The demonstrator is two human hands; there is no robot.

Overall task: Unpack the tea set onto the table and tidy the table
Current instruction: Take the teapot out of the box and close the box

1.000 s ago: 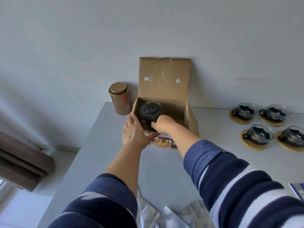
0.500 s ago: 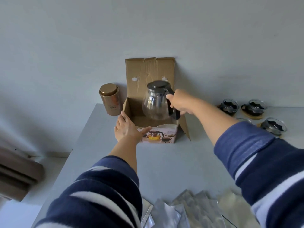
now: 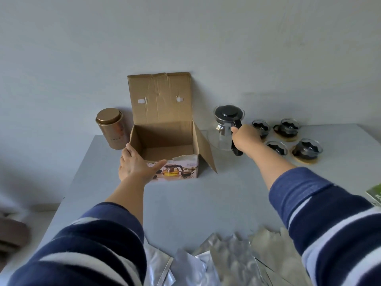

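Note:
A glass teapot [image 3: 223, 129] with a black lid and black handle stands on the white table [image 3: 195, 199], just right of the open cardboard box [image 3: 162, 141]. My right hand [image 3: 244, 139] is closed around its handle. The box is empty inside, its lid flap standing up against the wall. My left hand [image 3: 136, 164] rests flat against the box's front left corner, fingers spread. Several glass cups [image 3: 307, 149] with dark holders sit on wooden coasters to the right of the teapot.
A gold tea tin [image 3: 111, 129] stands left of the box by the wall. Several silver foil pouches [image 3: 226, 261] lie at the near edge. A green booklet [image 3: 375, 193] shows at the right edge. The table's left edge drops to the floor.
My right hand lifted the teapot out of the box, carried it rightward and lowered it onto the table beside the cups. My left hand stayed on the box.

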